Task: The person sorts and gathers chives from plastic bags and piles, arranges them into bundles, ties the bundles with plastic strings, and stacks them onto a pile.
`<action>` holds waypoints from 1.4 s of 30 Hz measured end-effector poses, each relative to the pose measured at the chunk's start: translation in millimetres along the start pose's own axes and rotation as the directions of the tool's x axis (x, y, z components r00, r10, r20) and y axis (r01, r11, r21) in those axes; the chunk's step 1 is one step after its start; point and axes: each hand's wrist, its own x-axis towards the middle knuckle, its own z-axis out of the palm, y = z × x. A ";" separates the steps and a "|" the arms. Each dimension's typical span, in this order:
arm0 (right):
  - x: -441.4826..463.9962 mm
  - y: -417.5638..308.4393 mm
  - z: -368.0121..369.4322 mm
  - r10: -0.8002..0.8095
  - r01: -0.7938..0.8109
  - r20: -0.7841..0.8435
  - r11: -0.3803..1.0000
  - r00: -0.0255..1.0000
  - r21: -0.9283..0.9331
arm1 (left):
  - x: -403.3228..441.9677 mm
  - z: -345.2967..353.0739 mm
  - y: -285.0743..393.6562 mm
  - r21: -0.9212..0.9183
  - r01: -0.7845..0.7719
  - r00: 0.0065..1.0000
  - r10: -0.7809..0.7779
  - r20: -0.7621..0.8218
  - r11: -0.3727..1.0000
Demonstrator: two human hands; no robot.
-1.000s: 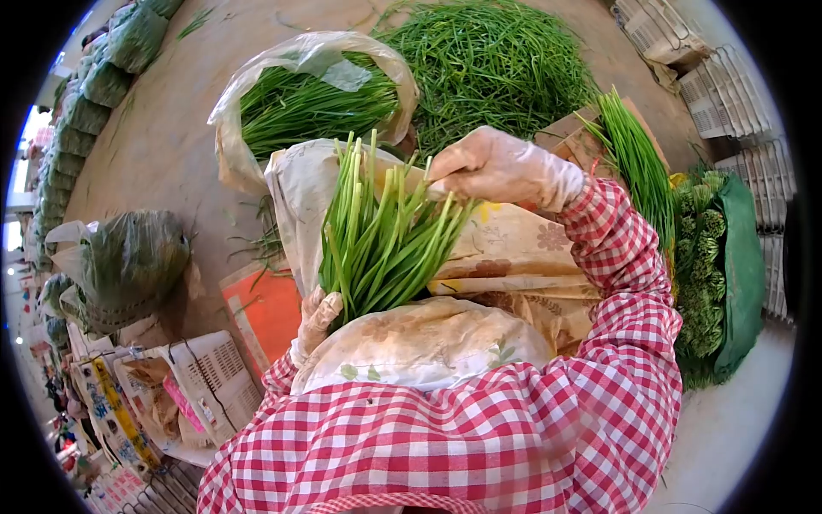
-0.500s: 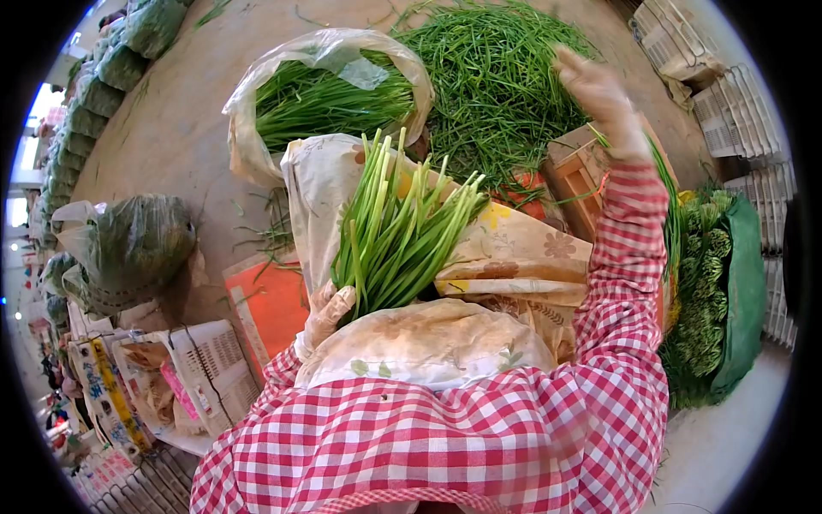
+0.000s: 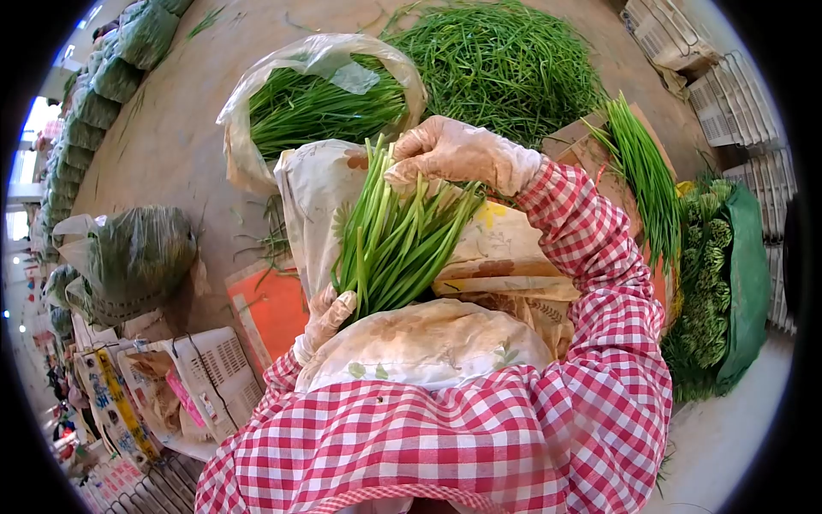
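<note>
A bunch of long green chives (image 3: 402,248) lies across my lap, its pale cut ends pointing away from me. My left hand (image 3: 327,321), in a thin stained glove, is closed around the bunch's lower left side. Above the pale ends, my right hand (image 3: 462,154), also gloved, bends inward with thumb and fingers pinched on stalk ends at the upper left. Part of what its fingertips grip is hidden. Beneath the bunch is a stained, flower-printed apron (image 3: 419,343).
Ahead stand an open plastic bag (image 3: 231,128) of greens and a heap of loose green leaves (image 3: 505,77). At right, more chives (image 3: 646,180) lie on a box beside bundles (image 3: 706,300) with green wrapping (image 3: 745,291). A filled bag (image 3: 141,257) and white crates (image 3: 210,377) stand left.
My right hand has swung in from the upper right, beside the heap, to the pale ends of the bunch, and its fingers have closed. My left hand keeps its hold.
</note>
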 end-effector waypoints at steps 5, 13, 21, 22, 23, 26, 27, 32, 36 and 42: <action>-24.6 -17.0 -23.4 -0.053 -0.015 -0.388 0.985 0.920 -0.172 | -2.2 20.5 20.4 -0.867 0.098 0.994 -0.004 0.110 0.488; -73.1 42.0 -114.3 -0.257 -0.738 -0.899 0.514 0.355 -0.438 | 5.4 18.5 13.1 -0.921 0.031 0.999 -0.022 0.024 0.389; -47.5 24.1 58.7 0.338 -0.112 -0.374 0.852 0.864 0.512 | 1.8 26.9 37.8 -0.935 -0.007 1.000 -0.026 -0.018 0.356; -46.0 15.2 70.3 0.368 -0.149 -0.378 0.854 0.850 0.498 | 2.4 28.4 39.5 -0.939 0.006 1.000 -0.011 0.002 0.343; -43.6 10.1 76.3 0.317 -0.070 -0.397 0.847 0.861 0.527 | 2.4 29.9 41.2 -0.944 0.019 1.000 0.003 0.021 0.330; -42.6 10.3 74.1 0.210 0.021 -0.490 0.905 0.846 0.424 | -0.7 31.8 47.8 -0.924 0.005 0.999 -0.036 -0.009 0.384; -46.0 9.2 70.8 0.203 -0.016 -0.493 0.934 0.846 0.357 | -0.5 31.4 45.1 -0.927 0.001 0.999 -0.039 -0.015 0.376; -49.9 29.2 -2.9 -0.625 -0.037 -0.522 0.620 0.581 -0.784 | -1.6 18.4 12.2 -0.918 0.140 0.985 0.042 0.167 0.370; -67.5 34.5 -62.3 -0.744 -0.577 -0.497 0.186 0.446 -0.795 | -0.3 12.6 -4.4 -0.931 0.093 0.990 0.069 0.125 0.352; -67.7 -8.8 57.0 0.401 -0.450 -0.208 0.828 0.892 -0.334 | 18.5 13.9 -6.5 -0.871 0.039 0.995 -0.100 -0.012 0.489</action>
